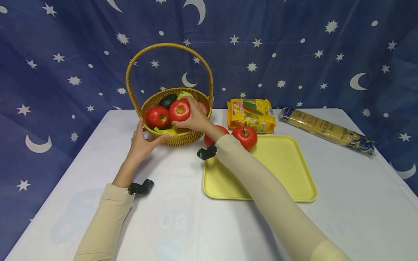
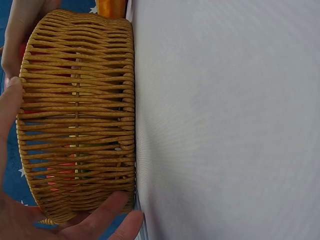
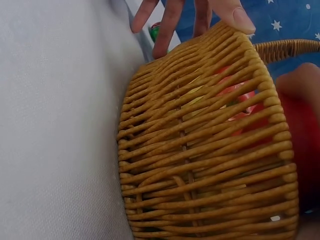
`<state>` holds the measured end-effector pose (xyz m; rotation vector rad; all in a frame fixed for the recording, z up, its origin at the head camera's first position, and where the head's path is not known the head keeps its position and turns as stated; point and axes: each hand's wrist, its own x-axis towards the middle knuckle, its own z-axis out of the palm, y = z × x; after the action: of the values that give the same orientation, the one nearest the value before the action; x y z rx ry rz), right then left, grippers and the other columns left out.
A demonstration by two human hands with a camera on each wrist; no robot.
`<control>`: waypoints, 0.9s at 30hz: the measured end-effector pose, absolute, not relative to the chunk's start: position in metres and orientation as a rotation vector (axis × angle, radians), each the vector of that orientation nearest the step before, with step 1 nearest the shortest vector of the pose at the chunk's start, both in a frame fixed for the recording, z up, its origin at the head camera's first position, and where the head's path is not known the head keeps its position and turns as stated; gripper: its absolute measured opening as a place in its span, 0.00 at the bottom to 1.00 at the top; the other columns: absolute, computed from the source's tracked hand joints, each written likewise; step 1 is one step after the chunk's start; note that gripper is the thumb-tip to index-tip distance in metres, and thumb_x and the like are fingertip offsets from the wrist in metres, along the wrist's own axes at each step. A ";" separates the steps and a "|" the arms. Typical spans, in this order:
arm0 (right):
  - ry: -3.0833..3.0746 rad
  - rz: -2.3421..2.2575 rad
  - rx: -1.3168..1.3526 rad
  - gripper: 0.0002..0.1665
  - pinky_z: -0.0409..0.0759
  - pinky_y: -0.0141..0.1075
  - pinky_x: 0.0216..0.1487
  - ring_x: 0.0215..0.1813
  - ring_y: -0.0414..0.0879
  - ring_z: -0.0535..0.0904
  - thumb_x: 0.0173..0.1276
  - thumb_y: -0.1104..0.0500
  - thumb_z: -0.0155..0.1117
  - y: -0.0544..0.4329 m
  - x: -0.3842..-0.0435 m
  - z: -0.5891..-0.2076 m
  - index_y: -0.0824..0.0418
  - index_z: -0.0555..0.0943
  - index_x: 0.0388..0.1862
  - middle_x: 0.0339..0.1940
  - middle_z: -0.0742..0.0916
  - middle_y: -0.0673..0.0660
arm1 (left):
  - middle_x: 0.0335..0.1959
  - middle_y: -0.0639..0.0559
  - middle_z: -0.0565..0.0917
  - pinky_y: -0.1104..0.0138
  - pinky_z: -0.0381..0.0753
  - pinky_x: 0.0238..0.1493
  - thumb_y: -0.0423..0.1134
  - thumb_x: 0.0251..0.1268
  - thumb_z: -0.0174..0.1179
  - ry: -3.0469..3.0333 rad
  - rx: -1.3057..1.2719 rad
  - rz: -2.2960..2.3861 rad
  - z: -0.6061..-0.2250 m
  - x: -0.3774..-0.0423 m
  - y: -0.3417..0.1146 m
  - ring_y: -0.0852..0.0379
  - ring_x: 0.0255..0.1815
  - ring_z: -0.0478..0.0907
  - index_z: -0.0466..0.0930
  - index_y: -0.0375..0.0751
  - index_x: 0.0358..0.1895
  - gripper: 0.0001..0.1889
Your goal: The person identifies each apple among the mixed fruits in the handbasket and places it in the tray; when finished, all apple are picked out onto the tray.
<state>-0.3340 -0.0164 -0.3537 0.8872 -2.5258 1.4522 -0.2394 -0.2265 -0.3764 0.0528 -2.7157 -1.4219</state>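
Note:
A wicker basket [image 1: 177, 139] with a tall hoop handle stands at the back left of the table. My right hand [image 1: 196, 117] grips a red apple [image 1: 179, 111] inside it, above the other fruit. My left hand [image 1: 141, 144] rests on the basket's left side, fingers spread along the wall [image 2: 80, 125] and thumb at the rim. Around the held apple lie another red apple [image 1: 157, 117], a dark green fruit [image 1: 168, 101], a pale yellow-green fruit [image 1: 185, 95], a pinkish fruit [image 1: 203, 107] partly behind my hand, and a yellow-green banana-like fruit [image 1: 165, 131].
To the right lies a yellow tray [image 1: 281, 163] with a red apple [image 1: 245, 137] at its back left; a second apple [image 1: 218, 131] is partly hidden by my right wrist. Behind the tray sits a yellow food packet [image 1: 251, 115], and right of that a long pack of spaghetti [image 1: 326, 129].

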 end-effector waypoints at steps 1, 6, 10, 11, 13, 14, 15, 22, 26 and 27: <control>-2.519 1.464 0.890 0.52 0.76 0.37 0.60 0.61 0.50 0.73 0.49 0.54 0.79 -0.016 -0.334 -0.353 0.62 0.61 0.69 0.62 0.75 0.59 | 0.76 0.32 0.48 0.45 0.71 0.64 0.60 0.59 0.65 -2.716 0.050 -1.422 -0.376 -0.239 -0.226 0.36 0.75 0.50 0.28 0.45 0.79 0.60; -2.510 1.484 0.881 0.53 0.76 0.38 0.60 0.62 0.50 0.73 0.50 0.53 0.79 -0.015 -0.332 -0.355 0.62 0.62 0.70 0.64 0.74 0.58 | 0.76 0.32 0.47 0.46 0.71 0.64 0.59 0.59 0.65 -2.716 0.047 -1.434 -0.377 -0.240 -0.226 0.35 0.75 0.50 0.27 0.45 0.79 0.60; -2.488 1.483 0.886 0.54 0.75 0.40 0.61 0.64 0.49 0.71 0.50 0.53 0.79 -0.016 -0.330 -0.357 0.60 0.61 0.72 0.66 0.73 0.57 | 0.77 0.33 0.46 0.46 0.71 0.64 0.59 0.59 0.65 -2.715 0.044 -1.431 -0.379 -0.241 -0.225 0.35 0.75 0.50 0.27 0.44 0.79 0.60; -2.484 1.477 0.888 0.54 0.75 0.40 0.61 0.64 0.49 0.71 0.50 0.52 0.79 -0.016 -0.330 -0.358 0.59 0.61 0.72 0.66 0.73 0.56 | 0.77 0.33 0.46 0.46 0.71 0.64 0.59 0.59 0.65 -2.715 0.042 -1.429 -0.379 -0.241 -0.225 0.35 0.75 0.50 0.27 0.44 0.79 0.60; -2.489 1.465 0.880 0.55 0.75 0.41 0.62 0.66 0.49 0.69 0.49 0.52 0.79 -0.016 -0.328 -0.358 0.58 0.61 0.73 0.67 0.72 0.56 | 0.77 0.33 0.46 0.46 0.71 0.64 0.59 0.59 0.65 -2.715 0.041 -1.427 -0.380 -0.242 -0.225 0.35 0.75 0.50 0.27 0.44 0.79 0.60; -2.500 1.461 0.868 0.55 0.75 0.42 0.63 0.66 0.49 0.69 0.49 0.51 0.79 -0.017 -0.328 -0.358 0.57 0.61 0.73 0.68 0.72 0.56 | 0.77 0.33 0.46 0.46 0.71 0.64 0.59 0.59 0.65 -2.717 0.042 -1.428 -0.380 -0.242 -0.225 0.35 0.75 0.51 0.27 0.44 0.79 0.60; -2.511 1.459 0.852 0.56 0.75 0.42 0.63 0.66 0.50 0.69 0.49 0.51 0.79 -0.017 -0.327 -0.358 0.57 0.60 0.74 0.68 0.72 0.56 | 0.77 0.33 0.46 0.46 0.71 0.64 0.59 0.59 0.65 -2.716 0.039 -1.426 -0.380 -0.242 -0.226 0.35 0.75 0.50 0.28 0.44 0.79 0.60; -2.538 1.529 0.737 0.57 0.76 0.46 0.62 0.65 0.52 0.70 0.49 0.48 0.79 -0.018 -0.322 -0.356 0.54 0.60 0.75 0.68 0.72 0.58 | 0.77 0.33 0.47 0.46 0.71 0.64 0.60 0.59 0.65 -2.712 0.036 -1.428 -0.379 -0.243 -0.227 0.36 0.76 0.50 0.27 0.44 0.79 0.60; -2.501 1.594 0.745 0.55 0.77 0.46 0.60 0.63 0.51 0.73 0.51 0.48 0.79 -0.021 -0.320 -0.357 0.54 0.61 0.74 0.66 0.74 0.58 | 0.77 0.33 0.48 0.44 0.70 0.64 0.60 0.59 0.65 -2.714 0.041 -1.415 -0.378 -0.242 -0.228 0.35 0.75 0.50 0.28 0.44 0.79 0.60; -2.491 1.607 0.753 0.55 0.78 0.46 0.59 0.63 0.51 0.73 0.51 0.48 0.79 -0.022 -0.319 -0.357 0.54 0.61 0.74 0.65 0.74 0.58 | 0.77 0.34 0.48 0.43 0.70 0.64 0.60 0.59 0.65 -2.714 0.040 -1.411 -0.378 -0.242 -0.229 0.35 0.75 0.50 0.28 0.44 0.79 0.60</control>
<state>-0.3191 -0.0215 -0.3568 0.7527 -2.4911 1.6068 -0.2424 -0.2285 -0.3782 0.0397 -2.7144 -1.4113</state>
